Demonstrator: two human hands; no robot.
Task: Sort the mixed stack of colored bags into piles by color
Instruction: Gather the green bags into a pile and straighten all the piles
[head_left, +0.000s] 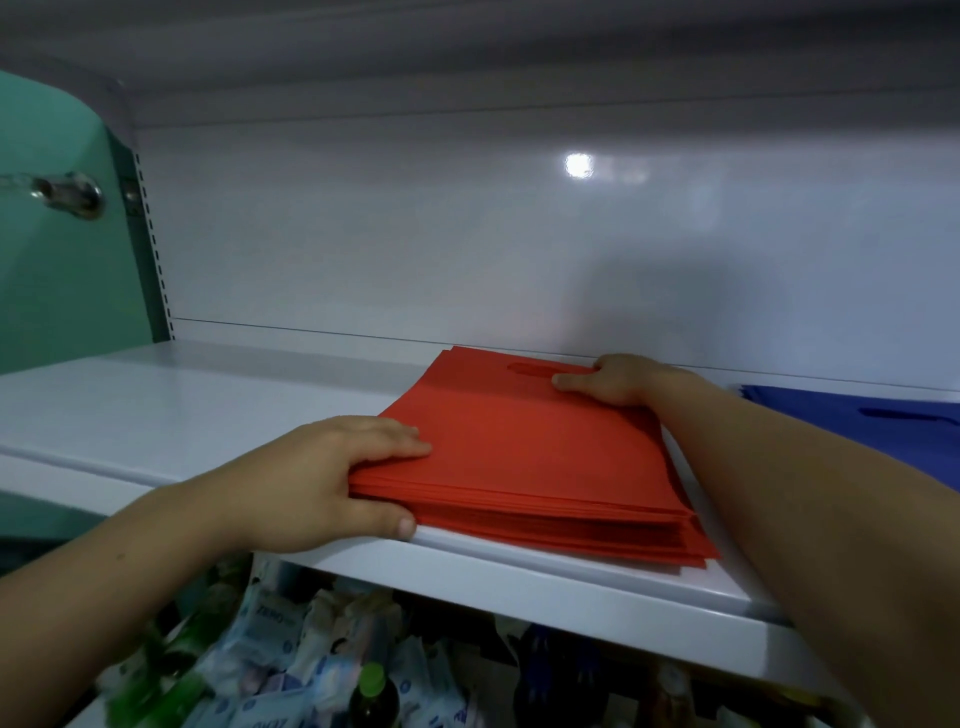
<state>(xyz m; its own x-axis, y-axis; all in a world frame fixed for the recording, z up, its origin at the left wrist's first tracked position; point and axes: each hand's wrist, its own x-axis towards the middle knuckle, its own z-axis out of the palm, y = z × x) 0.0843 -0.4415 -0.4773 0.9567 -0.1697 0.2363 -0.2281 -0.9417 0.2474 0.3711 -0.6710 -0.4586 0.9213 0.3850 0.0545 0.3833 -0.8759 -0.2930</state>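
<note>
A thick stack of red bags (530, 457) lies flat on a white shelf (182, 415), a cut-out handle slot near its far edge. My left hand (332, 478) grips the stack's near left corner, fingers on top and thumb along the front edge. My right hand (613, 382) holds the far right edge beside the handle slot, fingers curled onto the top bag. A pile of blue bags (883, 426) lies to the right on the same shelf, partly hidden behind my right forearm.
The shelf's white back panel (467, 234) rises just behind the stack. A green wall with a metal fitting (67, 195) stands at the left. Under the shelf lie packets (270, 654) and a green-capped bottle (374, 691).
</note>
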